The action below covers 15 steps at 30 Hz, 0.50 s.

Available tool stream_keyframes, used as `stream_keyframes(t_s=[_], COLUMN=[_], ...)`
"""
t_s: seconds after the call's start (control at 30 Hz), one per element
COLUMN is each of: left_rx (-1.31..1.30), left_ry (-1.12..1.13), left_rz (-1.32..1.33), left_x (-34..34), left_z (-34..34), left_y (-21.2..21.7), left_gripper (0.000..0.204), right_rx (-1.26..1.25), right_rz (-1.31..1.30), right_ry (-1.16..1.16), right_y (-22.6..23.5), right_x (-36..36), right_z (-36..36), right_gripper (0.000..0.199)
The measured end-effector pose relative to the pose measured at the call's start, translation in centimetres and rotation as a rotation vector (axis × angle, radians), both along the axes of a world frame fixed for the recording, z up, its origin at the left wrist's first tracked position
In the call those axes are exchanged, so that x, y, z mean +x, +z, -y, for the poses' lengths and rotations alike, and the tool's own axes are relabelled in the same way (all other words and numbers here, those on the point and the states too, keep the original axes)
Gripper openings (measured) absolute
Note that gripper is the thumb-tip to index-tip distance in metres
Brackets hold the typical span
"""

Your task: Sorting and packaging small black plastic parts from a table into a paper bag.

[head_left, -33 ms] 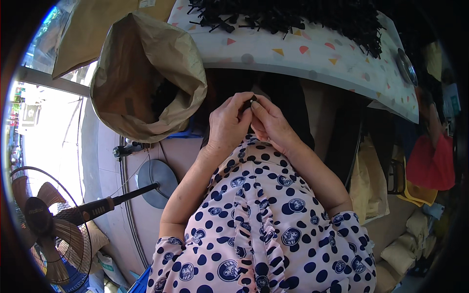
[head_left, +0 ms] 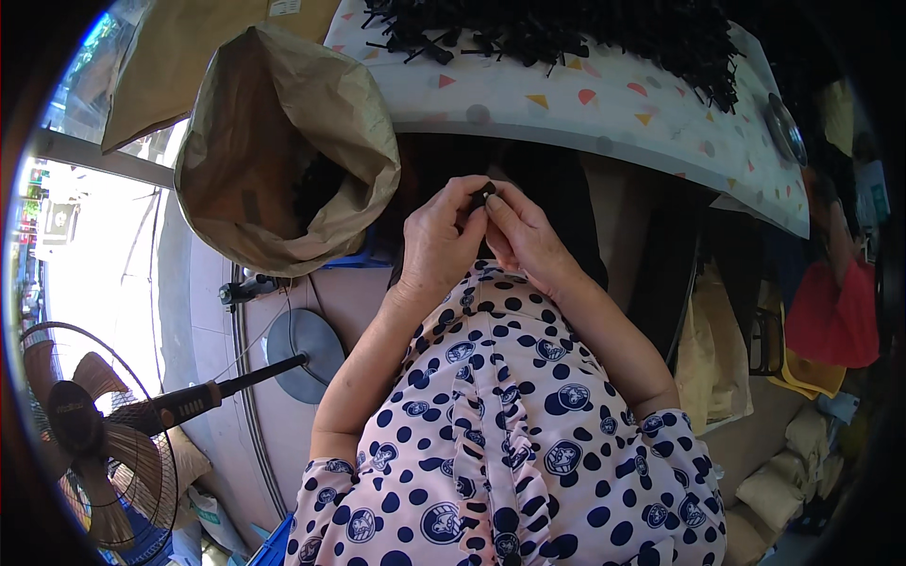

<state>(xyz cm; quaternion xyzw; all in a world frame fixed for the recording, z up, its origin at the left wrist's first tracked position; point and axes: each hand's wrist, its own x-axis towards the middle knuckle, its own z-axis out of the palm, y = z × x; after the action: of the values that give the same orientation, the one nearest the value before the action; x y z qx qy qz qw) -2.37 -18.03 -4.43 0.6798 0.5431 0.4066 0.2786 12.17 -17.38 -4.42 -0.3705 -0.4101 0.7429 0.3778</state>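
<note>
With both forearms raised from the lower edge and bent inward, I record the two hands meeting just below the near edge of the white table with coloured triangle print [head_left: 604,113]. My left hand [head_left: 439,241] is held upright, wrist straight, fingers curled, thumb and forefinger pinching a small black plastic part [head_left: 483,195]. My right hand [head_left: 528,236] leans in from the other side, fingertips pressed against the same part, thumb alongside; the two hands touch at the fingertips. The part sits between both sets of fingertips, held over the lap and clear of the table. A heap of similar black plastic pieces [head_left: 585,33] lies on the tabletop, well apart. A large open brown paper sack [head_left: 359,123] stands near the left hand, dark pieces visible inside. A standing fan with brown blades [head_left: 85,434] is at lower left.
</note>
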Motion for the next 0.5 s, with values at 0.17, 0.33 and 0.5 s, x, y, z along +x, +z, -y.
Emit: stream_keyframes(t_s=[0.17, 0.33, 0.5], left_rx=[-0.312, -0.401, -0.475], left_ry=[-0.085, -0.072, -0.130], left_rz=[0.741, 0.850, 0.906], left_x=[0.0, -0.2, -0.7], left_z=[-0.1, 0.3, -0.6], left_y=[3.4, 4.0, 2.6], left_gripper=[0.030, 0.032, 0.029], right_rx=[0.158, 0.176, 0.324], right_rz=[0.072, -0.052, -0.096], right_ry=[-0.045, -0.085, -0.040], right_y=[0.2, 0.4, 0.5], right_x=[0.5, 1.9, 3.0], right_z=[0.0, 0.1, -0.9], right_gripper=[0.026, 0.017, 0.010])
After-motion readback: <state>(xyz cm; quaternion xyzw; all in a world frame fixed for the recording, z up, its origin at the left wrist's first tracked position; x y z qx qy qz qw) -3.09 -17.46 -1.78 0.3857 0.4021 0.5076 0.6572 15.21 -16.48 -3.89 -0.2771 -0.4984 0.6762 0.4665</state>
